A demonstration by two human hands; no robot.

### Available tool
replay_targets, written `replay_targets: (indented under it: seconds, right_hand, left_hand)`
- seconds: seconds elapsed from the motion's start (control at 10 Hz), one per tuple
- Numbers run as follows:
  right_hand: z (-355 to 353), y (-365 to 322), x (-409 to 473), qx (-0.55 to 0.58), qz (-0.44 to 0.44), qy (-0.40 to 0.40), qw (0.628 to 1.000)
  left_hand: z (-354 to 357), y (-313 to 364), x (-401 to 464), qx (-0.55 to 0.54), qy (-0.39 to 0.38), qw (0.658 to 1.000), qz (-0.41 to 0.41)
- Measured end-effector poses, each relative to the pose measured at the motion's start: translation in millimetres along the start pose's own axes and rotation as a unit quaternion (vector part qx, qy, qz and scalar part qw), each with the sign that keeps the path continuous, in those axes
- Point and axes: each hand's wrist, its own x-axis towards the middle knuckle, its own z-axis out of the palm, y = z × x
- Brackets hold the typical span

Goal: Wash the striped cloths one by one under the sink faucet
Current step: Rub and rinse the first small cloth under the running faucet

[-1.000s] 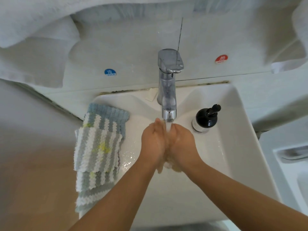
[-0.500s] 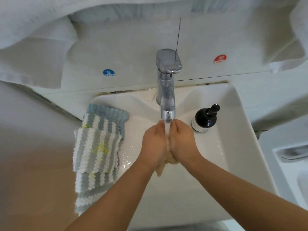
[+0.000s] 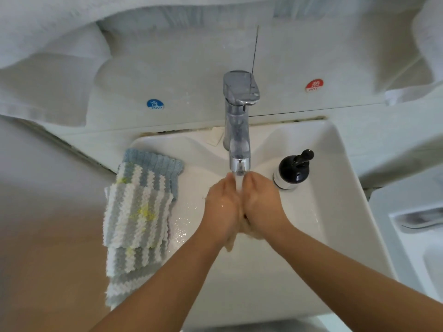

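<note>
White basin [image 3: 335, 164]: rub the pale cloth [image 3: 231, 244] between left hand [image 3: 221, 209] and right hand [image 3: 262, 204], pressed together around it, under the faucet [image 3: 237, 121] stream. Leave remaining striped cloths [image 3: 136, 212] stacked on the left rim.

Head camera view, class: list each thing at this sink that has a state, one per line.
Chrome faucet: running.
Left hand: pressed to right hand under the stream, a pale thing between them.
Stack of grey-and-white striped cloths: draped on sink rim, untouched.
Black pump bottle: upright.
</note>
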Motion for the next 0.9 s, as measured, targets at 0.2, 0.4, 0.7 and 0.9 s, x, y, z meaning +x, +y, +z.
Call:
replay_targets:
  seconds: [0.2, 0.4, 0.7, 0.9]
  right_hand:
    - [4.0, -4.1, -15.0, 0.002, 0.008, -0.026, 1.000]
    - [-3.1, -7.8, 1.8, -0.027, 0.018, 0.024, 0.999]
    - [-21.7, 9.0, -22.5, 0.134, 0.074, 0.029, 0.988]
    - [-32.7, 16.5, -6.5, 0.025, 0.011, -0.007, 1.000]
  left_hand:
    - [-5.3, -2.2, 5.9, -0.018, 0.029, 0.999, -0.010]
    - [2.5, -1.9, -2.7, 0.010, -0.028, 0.999, -0.020]
    - [-38.3, 3.7, 20.7, -0.006, -0.018, 0.997, -0.072]
    - [-60.6, 9.4, 23.7, 0.058, -0.089, 0.994, -0.014]
